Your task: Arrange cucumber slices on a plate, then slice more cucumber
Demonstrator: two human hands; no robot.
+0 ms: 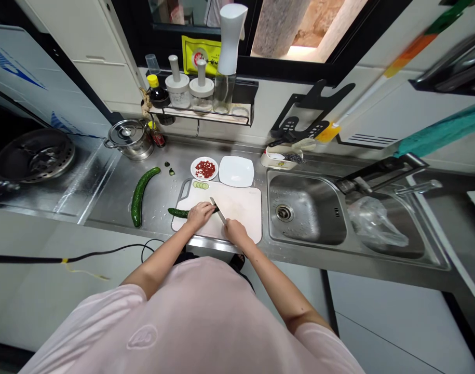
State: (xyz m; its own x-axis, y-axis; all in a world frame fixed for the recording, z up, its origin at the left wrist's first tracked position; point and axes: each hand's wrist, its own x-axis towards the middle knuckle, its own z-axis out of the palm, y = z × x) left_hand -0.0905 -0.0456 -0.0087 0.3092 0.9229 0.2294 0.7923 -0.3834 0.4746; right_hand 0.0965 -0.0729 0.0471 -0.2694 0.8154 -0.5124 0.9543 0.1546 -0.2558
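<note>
My left hand (200, 215) is closed over a dark green cucumber (178, 212) lying on a white cutting board (243, 208). In my right hand (235, 230) is a kitchen knife (218, 210), its blade angled across the cucumber's right end, close to my left fingertips. The cucumber's middle is hidden beneath my left hand. Several thin cucumber slices (200, 185) lie in a row at the board's upper left. A second, whole cucumber (141, 197) rests on the steel counter to the left, with small cut-off ends (172, 171) near it.
Behind the board stand a plate of chopped red pieces (197, 163) and a white square plate (236, 171). To the right is a steel sink (307, 234), with a plastic bag (377, 223) in its second basin. A lidded pot (130, 136) and a wok (32, 155) stand left.
</note>
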